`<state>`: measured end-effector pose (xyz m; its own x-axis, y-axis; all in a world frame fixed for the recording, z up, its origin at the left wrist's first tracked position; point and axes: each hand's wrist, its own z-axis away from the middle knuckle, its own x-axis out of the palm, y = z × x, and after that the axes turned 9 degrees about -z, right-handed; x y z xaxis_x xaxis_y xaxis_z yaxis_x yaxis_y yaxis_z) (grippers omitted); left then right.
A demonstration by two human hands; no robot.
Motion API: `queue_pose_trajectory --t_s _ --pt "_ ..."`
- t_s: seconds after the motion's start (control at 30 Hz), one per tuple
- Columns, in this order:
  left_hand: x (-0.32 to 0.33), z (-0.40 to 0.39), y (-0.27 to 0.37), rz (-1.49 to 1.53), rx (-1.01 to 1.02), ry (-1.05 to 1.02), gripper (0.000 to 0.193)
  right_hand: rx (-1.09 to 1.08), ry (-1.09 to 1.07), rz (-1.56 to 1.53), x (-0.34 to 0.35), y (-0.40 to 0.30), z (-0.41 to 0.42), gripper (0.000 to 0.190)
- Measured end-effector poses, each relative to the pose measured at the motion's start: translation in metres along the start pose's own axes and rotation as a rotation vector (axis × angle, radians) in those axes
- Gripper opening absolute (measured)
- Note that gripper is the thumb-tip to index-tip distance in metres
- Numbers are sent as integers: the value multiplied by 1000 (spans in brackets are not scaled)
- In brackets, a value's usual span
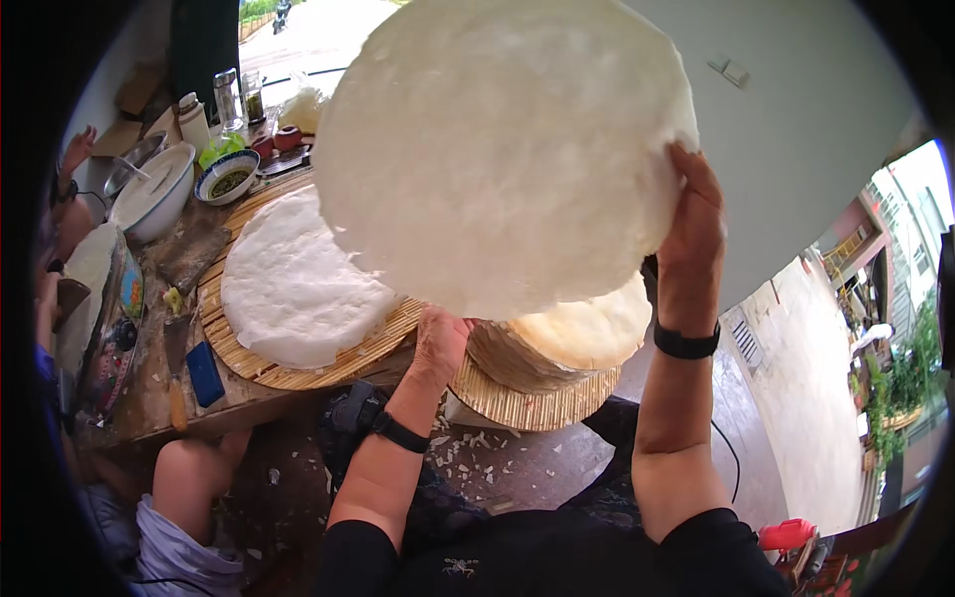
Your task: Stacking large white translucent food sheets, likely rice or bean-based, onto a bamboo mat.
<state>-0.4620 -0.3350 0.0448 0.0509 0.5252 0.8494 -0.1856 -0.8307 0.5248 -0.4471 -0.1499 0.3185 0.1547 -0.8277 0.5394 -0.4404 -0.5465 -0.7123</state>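
A large, thin, round sheet of pale dough or flatbread [500, 157] is held up before me, tilted so its broad face fills the upper view. My right hand [695, 205] pinches its right edge. At its lower edge is my left hand [444, 336], fingers curled on the rim. Behind and below the sheet stands a tall stack of similar round sheets [589, 336] on a round slatted mat [548, 407]. To the left, a white round flatbread [298, 283] with an uneven edge lies on a larger slatted mat [373, 358]; the held sheet covers part of it.
On the wooden table [142, 403] sit a blue phone-like case [204, 373], a wooden-handled scraper [177, 366], a bowl of dark green sauce [227, 177] and a large white basin [155, 194]. Another person's bare knee [183, 470] is at the left. White flakes [477, 463] litter the floor.
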Motion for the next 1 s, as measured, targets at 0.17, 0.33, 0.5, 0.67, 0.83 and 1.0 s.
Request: queue_pose_trajectory --t_s 0.17,0.33,0.5,0.67,0.83,1.0 --pt "24 6 18 -3 28 -134 29 33 258 66 -133 -18 47 33" --pt "33 2 -2 -218 -44 -134 33 172 403 83 -282 29 83 26" --pt "30 -4 -18 -558 -105 -70 34 281 544 131 -330 56 98 24" --pt "22 -11 -11 -670 -82 -44 26 278 475 180 -300 42 80 20" --pt "32 -15 -10 -775 -126 7 23 295 523 464 -319 45 75 25" --pt "30 -20 -13 -884 -81 167 24 264 493 1128 -311 45 78 32"
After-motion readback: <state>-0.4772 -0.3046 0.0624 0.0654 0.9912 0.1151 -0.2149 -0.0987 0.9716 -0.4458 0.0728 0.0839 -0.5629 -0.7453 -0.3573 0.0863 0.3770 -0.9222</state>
